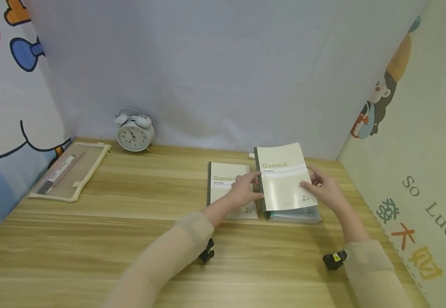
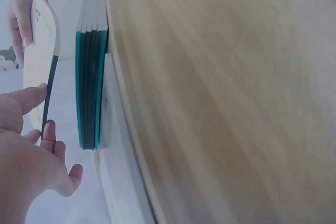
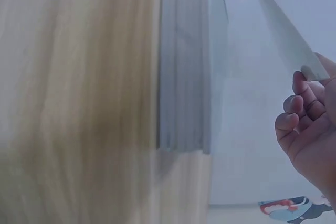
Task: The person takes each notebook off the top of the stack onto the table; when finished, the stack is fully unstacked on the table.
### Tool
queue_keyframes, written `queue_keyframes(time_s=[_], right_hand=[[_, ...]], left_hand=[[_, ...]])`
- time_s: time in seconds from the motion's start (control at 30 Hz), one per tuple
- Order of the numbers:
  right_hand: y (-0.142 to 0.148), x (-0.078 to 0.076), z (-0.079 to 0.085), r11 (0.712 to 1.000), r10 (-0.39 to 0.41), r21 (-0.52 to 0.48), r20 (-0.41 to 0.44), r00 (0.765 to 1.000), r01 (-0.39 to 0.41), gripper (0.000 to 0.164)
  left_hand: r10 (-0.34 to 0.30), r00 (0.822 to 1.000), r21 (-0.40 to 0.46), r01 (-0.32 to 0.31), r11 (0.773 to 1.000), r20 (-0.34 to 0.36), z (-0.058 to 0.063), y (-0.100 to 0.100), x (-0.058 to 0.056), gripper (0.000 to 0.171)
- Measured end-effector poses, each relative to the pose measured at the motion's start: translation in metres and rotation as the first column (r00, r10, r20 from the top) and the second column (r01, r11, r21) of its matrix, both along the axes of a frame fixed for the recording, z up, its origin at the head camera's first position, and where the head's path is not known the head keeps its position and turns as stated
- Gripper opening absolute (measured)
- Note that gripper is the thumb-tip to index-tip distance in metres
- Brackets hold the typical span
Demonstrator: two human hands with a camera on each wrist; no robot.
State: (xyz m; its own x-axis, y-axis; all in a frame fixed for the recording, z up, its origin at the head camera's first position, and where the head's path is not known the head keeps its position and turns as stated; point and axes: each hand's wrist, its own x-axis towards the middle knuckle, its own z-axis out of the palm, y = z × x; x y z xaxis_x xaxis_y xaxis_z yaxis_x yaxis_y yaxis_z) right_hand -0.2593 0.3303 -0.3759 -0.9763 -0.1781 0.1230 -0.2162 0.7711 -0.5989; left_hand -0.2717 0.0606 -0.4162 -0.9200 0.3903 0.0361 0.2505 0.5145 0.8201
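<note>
Both hands hold a cream notebook (image 1: 284, 179) marked "Gambit" above a stack of notebooks (image 1: 296, 214). The left hand (image 1: 244, 190) pinches its dark spine between thumb and fingers. At the opposite edge, the right hand (image 1: 325, 188) grips with the thumb on the cover and fingers beneath. In the left wrist view a gap separates the held notebook (image 2: 41, 66) from the stack (image 2: 92, 77), whose spines are teal and dark. A second Gambit notebook (image 1: 223, 169) lies flat on the table to the left, partly hidden by the left hand.
A white twin-bell alarm clock (image 1: 134, 136) stands at the back left. Left of it lies a mesh zip pouch (image 1: 92, 171) with a marker (image 1: 57, 174) in it. A small white object (image 1: 251, 155) shows behind the held notebook. Curtains border the wooden table (image 1: 130, 231).
</note>
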Motion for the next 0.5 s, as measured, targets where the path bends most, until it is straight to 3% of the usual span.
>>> queue_keyframes(time_s=[0.33,0.5], right_hand=[[-0.024,-0.002,0.019,0.999,0.036,-0.035,-0.042,0.998,-0.038,0.070],[-0.038,0.003,0.028,0.993,0.092,-0.064,-0.032,0.995,-0.094,0.064]], left_hand=[[-0.022,0.995,-0.063,0.016,0.998,-0.096,0.018,-0.030,-0.003,0.072],[-0.023,0.990,-0.066,0.014,0.998,-0.139,0.026,-0.049,-0.001,0.070]])
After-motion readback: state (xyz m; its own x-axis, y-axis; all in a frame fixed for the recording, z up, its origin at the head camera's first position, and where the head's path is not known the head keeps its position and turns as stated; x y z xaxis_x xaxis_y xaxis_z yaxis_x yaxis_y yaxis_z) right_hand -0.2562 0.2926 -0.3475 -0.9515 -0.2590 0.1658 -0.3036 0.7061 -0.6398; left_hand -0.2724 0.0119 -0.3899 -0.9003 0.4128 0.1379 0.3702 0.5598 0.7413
